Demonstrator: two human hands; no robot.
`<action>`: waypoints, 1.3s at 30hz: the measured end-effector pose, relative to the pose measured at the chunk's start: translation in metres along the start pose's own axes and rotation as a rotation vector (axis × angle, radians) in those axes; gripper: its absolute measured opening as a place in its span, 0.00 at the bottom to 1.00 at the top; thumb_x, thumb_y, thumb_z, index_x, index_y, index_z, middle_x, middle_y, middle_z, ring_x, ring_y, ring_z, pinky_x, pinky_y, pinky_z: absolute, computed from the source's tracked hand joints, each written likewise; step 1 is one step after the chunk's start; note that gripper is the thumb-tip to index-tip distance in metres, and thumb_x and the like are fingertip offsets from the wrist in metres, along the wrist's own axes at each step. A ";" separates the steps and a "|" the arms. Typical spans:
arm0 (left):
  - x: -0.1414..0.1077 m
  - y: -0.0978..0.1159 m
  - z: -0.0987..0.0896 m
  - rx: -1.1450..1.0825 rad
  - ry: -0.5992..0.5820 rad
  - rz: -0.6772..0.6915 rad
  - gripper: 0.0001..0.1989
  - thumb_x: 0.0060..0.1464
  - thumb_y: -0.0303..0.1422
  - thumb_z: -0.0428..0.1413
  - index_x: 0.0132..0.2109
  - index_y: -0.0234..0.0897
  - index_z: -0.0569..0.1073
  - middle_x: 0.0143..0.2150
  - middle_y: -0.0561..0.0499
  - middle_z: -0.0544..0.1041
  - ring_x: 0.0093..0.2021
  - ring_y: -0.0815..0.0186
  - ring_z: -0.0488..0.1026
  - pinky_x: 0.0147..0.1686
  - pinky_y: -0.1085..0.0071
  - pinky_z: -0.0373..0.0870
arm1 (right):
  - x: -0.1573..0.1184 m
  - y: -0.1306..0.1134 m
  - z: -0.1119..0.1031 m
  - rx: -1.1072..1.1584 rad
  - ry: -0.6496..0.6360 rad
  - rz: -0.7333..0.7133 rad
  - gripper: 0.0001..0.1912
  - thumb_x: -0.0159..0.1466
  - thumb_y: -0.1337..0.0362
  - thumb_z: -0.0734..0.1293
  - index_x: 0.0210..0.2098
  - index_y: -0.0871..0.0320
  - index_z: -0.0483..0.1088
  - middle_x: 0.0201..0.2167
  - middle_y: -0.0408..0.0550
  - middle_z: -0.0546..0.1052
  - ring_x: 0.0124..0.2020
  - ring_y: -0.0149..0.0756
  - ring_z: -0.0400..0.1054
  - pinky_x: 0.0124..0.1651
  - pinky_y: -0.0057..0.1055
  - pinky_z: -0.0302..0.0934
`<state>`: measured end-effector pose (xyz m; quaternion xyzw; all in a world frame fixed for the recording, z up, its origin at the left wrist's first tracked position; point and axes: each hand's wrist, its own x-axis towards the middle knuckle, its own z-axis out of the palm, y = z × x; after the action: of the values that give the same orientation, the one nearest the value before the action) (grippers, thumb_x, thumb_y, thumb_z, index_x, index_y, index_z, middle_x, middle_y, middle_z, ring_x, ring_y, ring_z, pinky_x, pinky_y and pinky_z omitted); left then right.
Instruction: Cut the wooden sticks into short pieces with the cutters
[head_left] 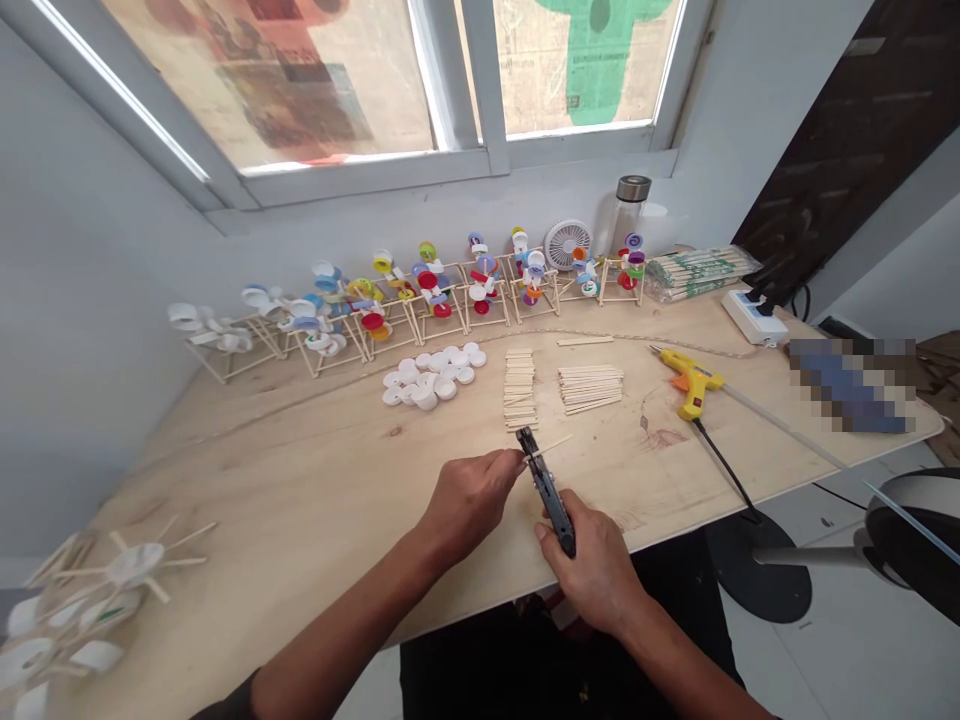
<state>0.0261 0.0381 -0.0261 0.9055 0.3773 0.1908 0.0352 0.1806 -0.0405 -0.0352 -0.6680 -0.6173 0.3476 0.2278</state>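
Observation:
My right hand [592,565] is wrapped round a pair of black pliers [551,495], whose head points away from me above the wooden table. A thin wooden stick [556,446] lies across the jaws and juts out to their right. Its left end is pinched in the fingers of my left hand [476,500], close beside the pliers' head. Just beyond the jaws is a column of short wooden sticks [520,388]. Another pile of sticks [590,388] lies to its right. White bottle caps [433,375] are clustered on the left.
Stick frames with colourful cap wheels [439,300] line the wall. A yellow glue gun [691,380] with a cable lies right, near a white power strip [754,318]. A fan [568,245], a bottle [628,212] and bagged sticks [701,270] stand behind. Spoked cap wheels [135,565] lie front left.

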 end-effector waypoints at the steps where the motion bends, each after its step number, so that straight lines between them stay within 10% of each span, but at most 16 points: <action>1: 0.001 0.000 -0.002 -0.046 -0.026 -0.013 0.12 0.60 0.31 0.41 0.33 0.35 0.67 0.24 0.53 0.71 0.23 0.72 0.66 0.22 0.77 0.57 | 0.000 0.000 0.000 0.001 -0.001 0.001 0.06 0.58 0.62 0.60 0.33 0.57 0.64 0.24 0.43 0.73 0.26 0.35 0.67 0.30 0.26 0.52; 13: 0.017 -0.006 -0.030 -0.778 -0.376 -0.210 0.16 0.59 0.38 0.41 0.33 0.34 0.69 0.27 0.52 0.70 0.28 0.71 0.65 0.30 0.76 0.62 | -0.003 -0.001 -0.003 0.037 -0.028 -0.031 0.06 0.58 0.63 0.60 0.35 0.57 0.64 0.27 0.45 0.74 0.29 0.36 0.68 0.32 0.27 0.53; 20: 0.022 -0.009 -0.029 -1.115 -0.549 -0.364 0.18 0.57 0.43 0.42 0.32 0.33 0.68 0.14 0.62 0.48 0.16 0.76 0.45 0.16 0.79 0.46 | -0.002 -0.001 -0.003 0.014 -0.040 -0.023 0.05 0.59 0.62 0.59 0.34 0.57 0.62 0.25 0.44 0.73 0.27 0.35 0.67 0.30 0.27 0.52; 34: 0.005 0.002 -0.001 -0.048 -0.010 -0.123 0.14 0.59 0.32 0.40 0.35 0.35 0.68 0.26 0.51 0.72 0.24 0.70 0.67 0.24 0.77 0.58 | 0.008 -0.001 0.001 -0.078 0.002 0.030 0.07 0.60 0.60 0.58 0.30 0.56 0.62 0.23 0.43 0.72 0.25 0.35 0.66 0.28 0.26 0.49; 39: 0.005 0.001 -0.005 -0.176 -0.115 -0.140 0.14 0.59 0.33 0.40 0.33 0.35 0.68 0.25 0.51 0.72 0.24 0.70 0.67 0.24 0.76 0.59 | 0.005 0.000 -0.001 -0.047 -0.020 0.015 0.06 0.59 0.60 0.59 0.31 0.56 0.63 0.22 0.42 0.72 0.25 0.34 0.66 0.29 0.26 0.50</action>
<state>0.0282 0.0402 -0.0195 0.8798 0.4190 0.1677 0.1494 0.1811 -0.0356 -0.0353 -0.6741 -0.6227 0.3414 0.2031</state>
